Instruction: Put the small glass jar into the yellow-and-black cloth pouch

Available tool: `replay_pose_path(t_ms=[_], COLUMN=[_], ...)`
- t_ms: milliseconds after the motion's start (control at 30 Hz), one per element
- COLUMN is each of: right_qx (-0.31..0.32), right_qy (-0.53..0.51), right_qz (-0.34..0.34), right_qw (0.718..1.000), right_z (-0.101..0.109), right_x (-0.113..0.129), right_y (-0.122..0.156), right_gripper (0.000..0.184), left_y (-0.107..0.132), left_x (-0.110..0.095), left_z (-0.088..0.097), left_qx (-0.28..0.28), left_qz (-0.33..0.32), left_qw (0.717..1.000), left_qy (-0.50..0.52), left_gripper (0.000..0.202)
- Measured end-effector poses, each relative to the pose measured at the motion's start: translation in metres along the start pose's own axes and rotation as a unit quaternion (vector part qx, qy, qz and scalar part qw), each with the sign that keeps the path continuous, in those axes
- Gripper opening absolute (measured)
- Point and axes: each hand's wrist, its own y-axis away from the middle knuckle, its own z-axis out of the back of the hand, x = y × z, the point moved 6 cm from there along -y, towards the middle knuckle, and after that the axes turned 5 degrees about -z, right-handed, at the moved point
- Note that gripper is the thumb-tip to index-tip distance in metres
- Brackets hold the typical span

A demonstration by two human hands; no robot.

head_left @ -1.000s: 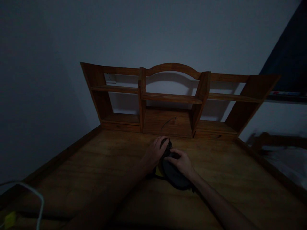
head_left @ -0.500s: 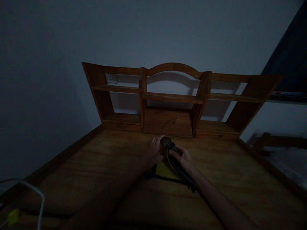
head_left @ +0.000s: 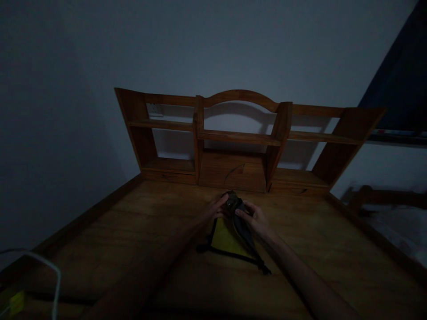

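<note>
A small yellow pouch with black edging and dark cord ends at its lower corners lies on the wooden desk. My right hand is closed on its dark flap, thumb on top, lifting that side away from the yellow panel. At the pouch's upper end is a dark brownish, shiny object; dim light hides its kind. My left hand is closed around its left side, with the thumb along its top. Whether the object sits partly inside the pouch I cannot tell.
A wooden shelf unit stands along the desk's back edge, against the wall. A white cable loops at the lower left, near a yellow item. Raised wooden rims border the desk's sides.
My left hand has turned and lowered a little on the dark object, its thumb now on top. More of the yellow panel shows. My right hand keeps its hold on the flap.
</note>
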Motion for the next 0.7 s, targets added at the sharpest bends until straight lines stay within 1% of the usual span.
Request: replay_pose_path(t_ms=[67,167,333,467,700], right_qx=[0.006,0.009,0.005,-0.002,-0.010], right_qy=[0.019,0.034,0.055,0.063,0.067], right_qz=[0.004,0.014,0.024,0.027,0.023], right_qw=[1.000,0.999,0.998,0.998,0.997], right_z=[0.000,0.002,0.003,0.004,0.003], right_x=[-0.003,-0.003,-0.001,0.000,-0.001], right_y=[-0.001,-0.002,-0.003,-0.002,-0.002], right_gripper=[0.030,0.029,0.027,0.027,0.029], left_y=[0.005,0.010,0.009,0.011,0.012], left_x=[-0.005,-0.013,-0.012,-0.016,-0.018], left_z=[-0.002,-0.007,-0.009,-0.012,-0.013], left_qx=[-0.015,-0.018,-0.033,-0.014,-0.016], left_qz=[0.015,0.000,-0.004,-0.043,-0.056], left_qw=[1.000,1.000,0.999,0.999,0.998], left_qy=[-0.007,0.011,0.012,0.007,-0.007], left_gripper=[0.050,0.052,0.056,0.052,0.056])
